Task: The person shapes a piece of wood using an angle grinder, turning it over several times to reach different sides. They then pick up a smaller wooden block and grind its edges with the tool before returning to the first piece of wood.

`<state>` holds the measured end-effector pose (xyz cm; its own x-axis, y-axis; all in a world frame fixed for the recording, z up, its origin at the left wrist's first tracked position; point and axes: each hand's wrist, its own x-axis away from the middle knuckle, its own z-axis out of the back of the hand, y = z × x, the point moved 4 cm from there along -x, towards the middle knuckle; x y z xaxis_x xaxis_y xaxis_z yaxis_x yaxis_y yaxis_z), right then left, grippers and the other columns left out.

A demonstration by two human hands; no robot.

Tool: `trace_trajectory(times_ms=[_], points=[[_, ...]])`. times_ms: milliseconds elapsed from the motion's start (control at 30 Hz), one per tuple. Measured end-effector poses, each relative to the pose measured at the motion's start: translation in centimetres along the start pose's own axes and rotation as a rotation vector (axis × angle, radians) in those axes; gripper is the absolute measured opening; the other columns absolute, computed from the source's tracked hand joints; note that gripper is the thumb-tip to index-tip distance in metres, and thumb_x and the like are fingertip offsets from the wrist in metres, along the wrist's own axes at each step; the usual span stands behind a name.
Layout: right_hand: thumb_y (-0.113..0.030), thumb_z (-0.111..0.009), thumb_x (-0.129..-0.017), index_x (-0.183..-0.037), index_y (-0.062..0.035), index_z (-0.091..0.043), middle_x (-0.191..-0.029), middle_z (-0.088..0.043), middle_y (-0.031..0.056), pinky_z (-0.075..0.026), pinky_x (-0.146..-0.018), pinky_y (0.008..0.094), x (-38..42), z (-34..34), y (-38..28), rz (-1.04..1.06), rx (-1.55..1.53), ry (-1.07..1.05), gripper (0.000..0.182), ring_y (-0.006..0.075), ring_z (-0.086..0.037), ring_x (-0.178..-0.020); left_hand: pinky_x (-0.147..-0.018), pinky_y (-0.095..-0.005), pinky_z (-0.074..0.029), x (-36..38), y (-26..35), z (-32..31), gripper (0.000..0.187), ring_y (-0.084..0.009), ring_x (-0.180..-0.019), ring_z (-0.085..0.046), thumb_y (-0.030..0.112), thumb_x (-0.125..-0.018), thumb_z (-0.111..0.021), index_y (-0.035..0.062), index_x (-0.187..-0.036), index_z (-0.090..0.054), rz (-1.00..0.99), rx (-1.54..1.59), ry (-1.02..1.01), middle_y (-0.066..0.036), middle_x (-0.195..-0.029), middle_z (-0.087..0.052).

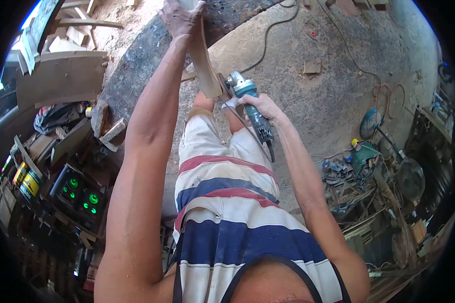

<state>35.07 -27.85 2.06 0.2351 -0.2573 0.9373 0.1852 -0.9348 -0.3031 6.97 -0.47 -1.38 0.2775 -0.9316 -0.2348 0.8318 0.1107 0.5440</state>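
My left hand (181,18) is closed around the upper end of a long, curved wooden piece (202,65), at the top of the view beside the dark worktable (141,65). The lower end of the wood hangs down near my legs. In my right hand (264,107) is a teal angle grinder (246,89), gripped around its body. Its disc (224,85) faces left, right at the edge of the wood's lower end. The grinder's cord trails from its back end, beside my white shorts.
Wood offcuts and shavings lie at upper left, near a brown board (60,78). A speaker with green lights (80,194) stands at left. Cords cross the concrete floor (288,55), where a small wood block (312,67) lies. Tools and scrap (341,174) crowd the right, by a standing fan (410,177).
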Motion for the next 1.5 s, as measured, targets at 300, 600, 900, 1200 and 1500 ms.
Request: trace_trajectory(times_ms=[300,600,900,1200,1500], points=[[-0.046,-0.087,-0.087,-0.083,-0.0055,-0.073,-0.068,-0.068,0.0037,-0.052,-0.052,0.0325,-0.3,0.8,-1.8,-0.019,0.142,0.04,0.043,0.0156,-0.067,-0.055,-0.13,-0.0614,-0.029,-0.1,-0.1,0.4,0.115,-0.0428,-0.142,-0.058,0.064,-0.078,-0.088,-0.0025,-0.16,-0.046,0.04,0.0,-0.014,-0.026,-0.148,-0.063],[-0.036,-0.087,-0.087,-0.086,-0.007,-0.076,-0.074,-0.069,-0.0004,-0.049,-0.058,0.0331,4.7,7.0,-1.6,0.198,0.014,0.359,0.031,0.0115,-0.063,-0.061,-0.126,-0.0603,-0.036,13.2,3.6,11.1,0.123,-0.0487,-0.147,-0.052,0.065,-0.081,-0.091,-0.0024,-0.168,-0.036,0.265,0.028,-0.156,-0.034,-0.16,-0.05],[-0.033,-0.085,-0.088,-0.092,-0.0051,-0.076,-0.077,-0.07,-0.0004,-0.051,-0.066,0.032,8.8,7.8,-9.5,0.403,0.191,0.567,0.03,0.012,-0.066,-0.068,-0.106,-0.0492,-0.056,19.4,3.5,14.9,0.087,-0.0356,-0.119,-0.072,0.026,-0.086,-0.085,0.0,-0.16,-0.048,0.52,0.663,-0.715,-0.022,-0.134,-0.071],[-0.029,-0.088,-0.09,-0.111,-0.001,-0.078,-0.09,-0.076,0.0029,-0.054,-0.073,0.0328,17.0,2.9,-19.4,0.535,0.324,0.637,0.037,0.0131,-0.068,-0.079,-0.064,-0.0356,-0.066,11.6,1.1,24.3,0.074,-0.0196,-0.081,-0.074,0.035,-0.096,-0.069,0.0025,-0.16,-0.05,1.013,1.362,-1.099,-0.016,-0.121,-0.076],[-0.028,-0.089,-0.09,-0.112,-0.0029,-0.077,-0.088,-0.074,0.0016,-0.054,-0.072,0.0331,13.1,4.8,-24.4,0.643,0.491,0.537,0.035,0.0124,-0.066,-0.076,-0.084,-0.0474,-0.071,8.6,-5.6,25.0,0.067,-0.0348,-0.112,-0.079,0.05,-0.104,-0.067,0.0024,-0.151,-0.06,1.234,1.465,-0.542,-0.023,-0.138,-0.073]])
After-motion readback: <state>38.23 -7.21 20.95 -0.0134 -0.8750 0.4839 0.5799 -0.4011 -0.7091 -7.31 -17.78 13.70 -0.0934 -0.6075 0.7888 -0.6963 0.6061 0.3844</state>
